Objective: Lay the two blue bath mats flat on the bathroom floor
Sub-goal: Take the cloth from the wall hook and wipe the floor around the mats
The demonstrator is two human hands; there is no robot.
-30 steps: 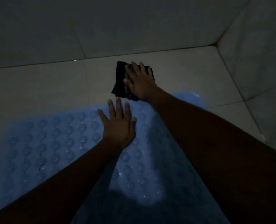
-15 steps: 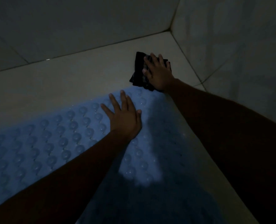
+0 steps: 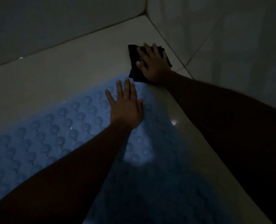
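Note:
One blue bath mat (image 3: 56,135) with rows of round bumps lies on the pale tiled floor, running from the lower left toward the far corner. My left hand (image 3: 126,107) presses flat on its far end, fingers spread. My right hand (image 3: 151,63) rests palm down on a folded black cloth (image 3: 134,62) just beyond the mat's tip. A second mat is not in view. The room is dim and my arms shade much of the mat.
Tiled walls (image 3: 223,38) meet in a corner at the upper right, close to the cloth. Bare floor tiles (image 3: 61,70) stretch to the left of the mat, and a narrow strip of floor runs along its right edge.
The view has swung left, so the wall corner sits further right. My right hand has pushed the black cloth toward the corner. My left hand stays pressed on the mat.

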